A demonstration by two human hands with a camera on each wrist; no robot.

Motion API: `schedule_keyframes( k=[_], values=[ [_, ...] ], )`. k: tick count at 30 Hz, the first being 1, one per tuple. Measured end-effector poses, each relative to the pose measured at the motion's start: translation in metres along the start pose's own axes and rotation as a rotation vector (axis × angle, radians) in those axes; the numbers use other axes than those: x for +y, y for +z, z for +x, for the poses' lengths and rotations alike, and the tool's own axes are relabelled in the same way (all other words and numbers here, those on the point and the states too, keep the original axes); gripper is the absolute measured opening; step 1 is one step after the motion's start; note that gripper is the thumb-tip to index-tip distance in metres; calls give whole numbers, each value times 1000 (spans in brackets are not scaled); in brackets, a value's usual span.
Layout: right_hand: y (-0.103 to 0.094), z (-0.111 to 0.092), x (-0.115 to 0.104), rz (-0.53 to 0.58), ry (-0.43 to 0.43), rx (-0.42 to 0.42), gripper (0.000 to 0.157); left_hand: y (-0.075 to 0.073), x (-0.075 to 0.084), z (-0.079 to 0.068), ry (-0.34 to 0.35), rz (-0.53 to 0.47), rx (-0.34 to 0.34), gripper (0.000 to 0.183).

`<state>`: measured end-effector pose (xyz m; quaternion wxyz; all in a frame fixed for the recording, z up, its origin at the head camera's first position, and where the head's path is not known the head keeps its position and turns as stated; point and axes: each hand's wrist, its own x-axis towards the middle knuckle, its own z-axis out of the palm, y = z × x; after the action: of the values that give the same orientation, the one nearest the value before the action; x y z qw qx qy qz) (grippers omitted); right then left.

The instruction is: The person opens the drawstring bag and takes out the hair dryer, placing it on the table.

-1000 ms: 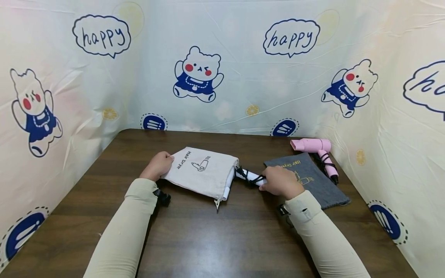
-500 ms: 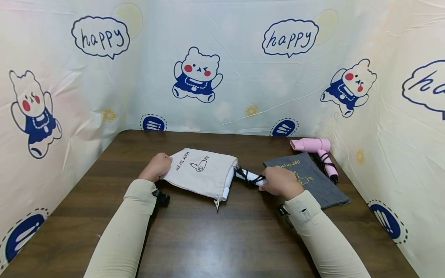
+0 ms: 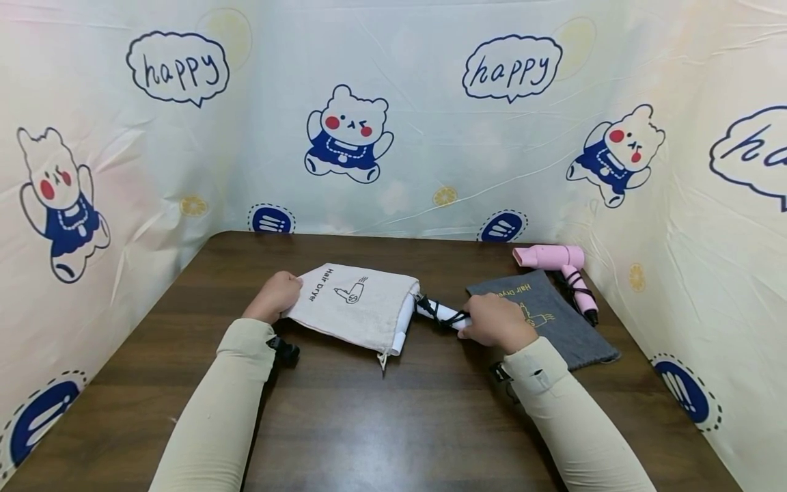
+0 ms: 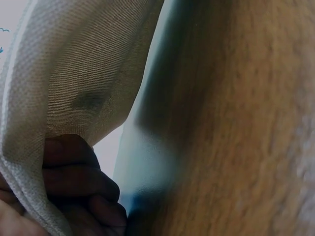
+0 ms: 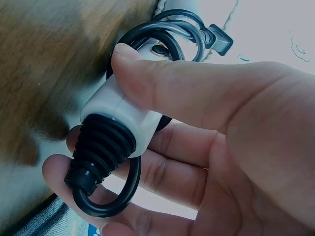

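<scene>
A white hair dryer sticks out of the mouth of a cream cloth drawstring bag printed "Hair Dryer". My right hand grips the end of its handle, thumb on top and fingers beneath; black cord is wound about the handle in the right wrist view. The dryer's head lies mostly hidden inside the bag, a white edge showing at the opening. At the bag's closed left end, my left hand pinches the corner, its fingers curled under the fabric in the left wrist view.
A dark grey bag with yellow lettering lies flat by my right hand. Behind it, at the table's right edge, is a pink hair dryer with its cord wrapped. Printed cloth curtains surround the brown table at the back and sides.
My left hand and the bag's closed end have shifted very slightly left and down in the head view. The right hand's hold on the hair dryer looks the same.
</scene>
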<state>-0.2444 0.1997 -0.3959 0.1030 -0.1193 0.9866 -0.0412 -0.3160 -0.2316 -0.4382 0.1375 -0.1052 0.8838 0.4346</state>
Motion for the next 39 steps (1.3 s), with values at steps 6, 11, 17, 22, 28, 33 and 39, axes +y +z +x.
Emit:
schedule_keyframes(
  k=[6,11,17,22,28,33,39],
  values=[
    [-1,-1,0,-1,-12,10,25,-2,1,1,-22,-18,-7,51],
    [-1,-2,-1,5,-9,10,25,-2,-1,2,-44,-35,-9,51],
    [-1,-2,-1,17,-4,8,24,-2,-1,0,-54,-42,-5,51],
    [-1,-1,0,18,-1,3,24,-3,2,-3,-50,-44,-5,52],
    [-1,-1,2,16,-4,16,24,-4,2,-2,-45,-51,-11,52],
    [0,0,2,12,-3,17,24,-5,0,0,-45,-59,-15,53],
    [1,1,3,15,1,2,25,-7,-1,-2,-44,-75,-24,54]
  ],
)
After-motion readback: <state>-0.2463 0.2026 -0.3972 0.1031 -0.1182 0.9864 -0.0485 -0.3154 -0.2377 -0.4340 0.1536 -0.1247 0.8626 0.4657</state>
